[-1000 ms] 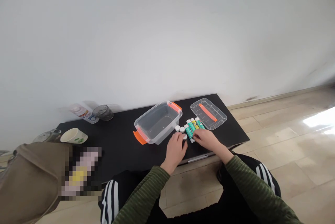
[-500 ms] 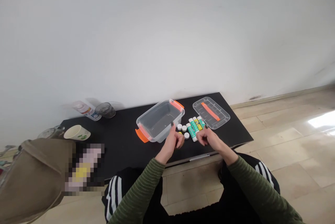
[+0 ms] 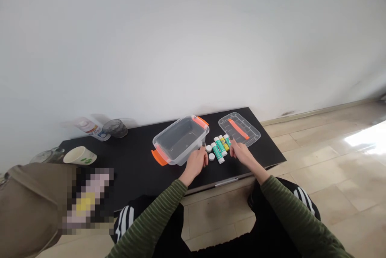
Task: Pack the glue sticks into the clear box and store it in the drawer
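Note:
My left hand [image 3: 196, 163] is closed, its thumb and curled fingers beside two small white round caps [image 3: 209, 149]. It covers the spot by the box where another cap lay, and what its fingertips hold, if anything, is hidden. My right hand [image 3: 241, 154] is also closed, with the thumb at the near end of a row of glue sticks. These glue sticks [image 3: 217, 152] are green and yellow with white ends, lying side by side. I cannot make out whether the right fingers grip one. A clear plastic box [image 3: 181, 139] with orange latches stands uncovered left of the caps.
The box's clear lid [image 3: 255, 133] with an orange handle lies at the right of the black table [image 3: 135, 157]. Further left are a paper cup [image 3: 80, 155], a dark glass [image 3: 115, 128], a spray can [image 3: 92, 129] and a brown bag [image 3: 33, 201]. A wall rises behind.
Both hands have moved in towards the small items; my left now covers a white cap and the yellow piece beside it. The whole view has shifted slightly.

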A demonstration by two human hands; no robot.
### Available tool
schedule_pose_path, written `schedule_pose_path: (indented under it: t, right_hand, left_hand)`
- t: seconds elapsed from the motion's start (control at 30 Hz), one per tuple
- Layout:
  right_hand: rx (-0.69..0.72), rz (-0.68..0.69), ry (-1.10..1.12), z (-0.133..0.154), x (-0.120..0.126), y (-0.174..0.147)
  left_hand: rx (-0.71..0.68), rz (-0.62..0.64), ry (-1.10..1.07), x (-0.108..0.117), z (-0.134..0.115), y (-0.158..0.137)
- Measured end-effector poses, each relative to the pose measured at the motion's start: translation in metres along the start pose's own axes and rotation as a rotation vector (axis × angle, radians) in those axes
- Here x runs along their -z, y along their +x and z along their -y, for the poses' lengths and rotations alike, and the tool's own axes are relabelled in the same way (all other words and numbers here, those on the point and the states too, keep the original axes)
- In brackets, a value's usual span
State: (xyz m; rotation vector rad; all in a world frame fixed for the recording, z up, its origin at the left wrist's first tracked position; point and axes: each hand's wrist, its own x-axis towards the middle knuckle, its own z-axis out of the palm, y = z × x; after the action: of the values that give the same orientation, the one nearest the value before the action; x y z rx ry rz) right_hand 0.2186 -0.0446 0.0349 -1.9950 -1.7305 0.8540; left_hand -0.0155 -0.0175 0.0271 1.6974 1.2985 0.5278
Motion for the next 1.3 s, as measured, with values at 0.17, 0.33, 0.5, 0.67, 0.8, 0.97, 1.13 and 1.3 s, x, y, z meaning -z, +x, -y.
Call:
schedule_pose_path:
  t: [0.17,0.33,0.5,0.67,0.8,0.97,1.13,1.3]
  right_hand:
    - [-0.094,-0.156,-0.294,-0.009,0.01,0.018]
    - [-0.108,-0.116,-0.421,-0.013,0.001,0.025]
    - [-0.151,-0.069,-0.501,-0.007,-0.007,0.025]
    - [-0.195,-0.041,-0.508,-0.005,-0.011,0.023]
    - [-0.181,-0.055,-0.488,-0.008,-0.013,0.023]
    - [-0.188,-0.147,-0.379,-0.018,-0.009,0.023]
    - [-0.051,-0.208,0.134,-0.018,-0.005,0.01]
    - [0.161,-0.05,0.598,-0.001,-0.018,-0.014]
  left_hand:
    - [-0.183,-0.068,0.426,-0.002,-0.004,0.0]
    - [-0.232,-0.016,0.581,-0.025,0.014,-0.001]
    - [-0.255,-0.03,0.659,-0.037,0.024,0.0]
    - [-0.265,-0.034,0.611,-0.036,0.026,0.003]
    - [-0.284,-0.051,0.456,-0.033,0.023,0.002]
    - [-0.194,-0.198,0.032,-0.023,0.02,-0.007]
    - [0.045,-0.128,-0.782,-0.006,0.016,-0.011]
    - [0.186,-0.051,-1.297,0.003,0.005,-0.01]
